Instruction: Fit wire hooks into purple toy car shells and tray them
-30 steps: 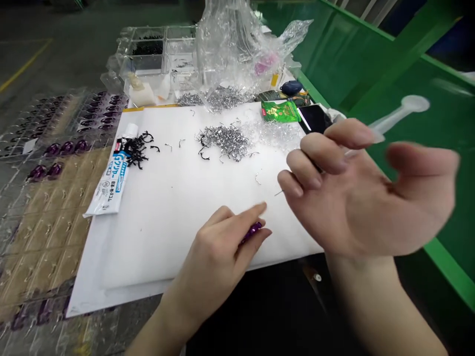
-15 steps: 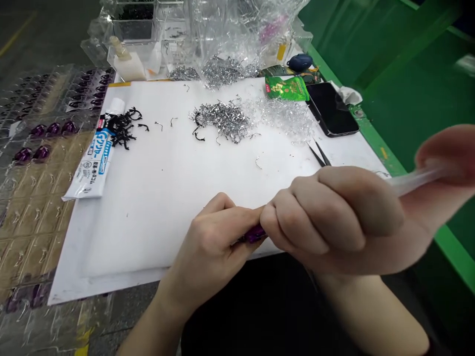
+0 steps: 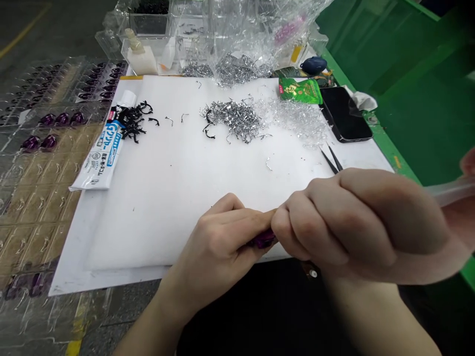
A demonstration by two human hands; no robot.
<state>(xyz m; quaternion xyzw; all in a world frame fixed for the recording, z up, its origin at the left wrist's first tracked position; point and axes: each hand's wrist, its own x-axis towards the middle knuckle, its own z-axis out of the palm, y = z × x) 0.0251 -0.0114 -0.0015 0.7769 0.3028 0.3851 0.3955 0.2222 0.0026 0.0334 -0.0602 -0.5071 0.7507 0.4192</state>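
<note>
My left hand (image 3: pixel 218 249) is closed around a shiny purple piece (image 3: pixel 264 240) at the near edge of the white board (image 3: pixel 166 198). Only a small part of that piece shows between the fingers. My right hand (image 3: pixel 359 222) forms a fist right against the left fingertips, its thumb out at the right edge. From the fist a whitish translucent stick-like thing (image 3: pixel 451 192) runs toward the thumb. Most of it is hidden in the palm, so its kind is unclear. Black tweezers (image 3: pixel 331 158) lie just beyond the right knuckles.
Silver bits (image 3: pixel 237 118), black cord bits (image 3: pixel 134 121) and clear bits (image 3: pixel 304 123) lie on the board. Around them are a glue tube (image 3: pixel 102 158), a green packet (image 3: pixel 300 90) and a phone (image 3: pixel 345 113). Clear trays (image 3: pixel 40 198) with purple pieces stand left; a white bottle (image 3: pixel 141 57) stands behind.
The view has shifted slightly, so the board's contents appear farther right. My right fist looks larger and farther right, its thumb mostly out of frame. Both hands keep their hold.
</note>
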